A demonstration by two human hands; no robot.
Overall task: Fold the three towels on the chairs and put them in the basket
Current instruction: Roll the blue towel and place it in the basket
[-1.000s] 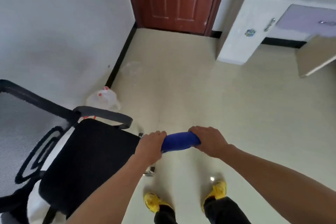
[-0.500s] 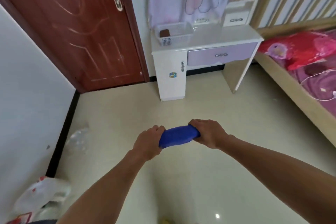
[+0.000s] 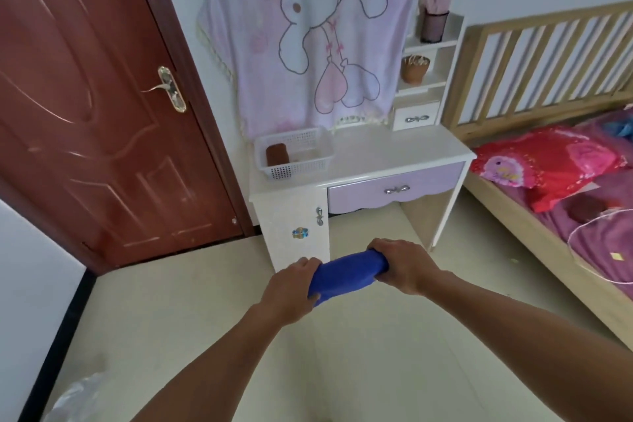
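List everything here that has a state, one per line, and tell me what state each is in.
blue towel: folded, held in the air by both hands.
left hand: grips the towel's left end.
right hand: grips its right end.
basket: on the desk, holding a brown towel.
brown towel: folded, at the basket's left end.
door: shut.
desk drawer: shut.
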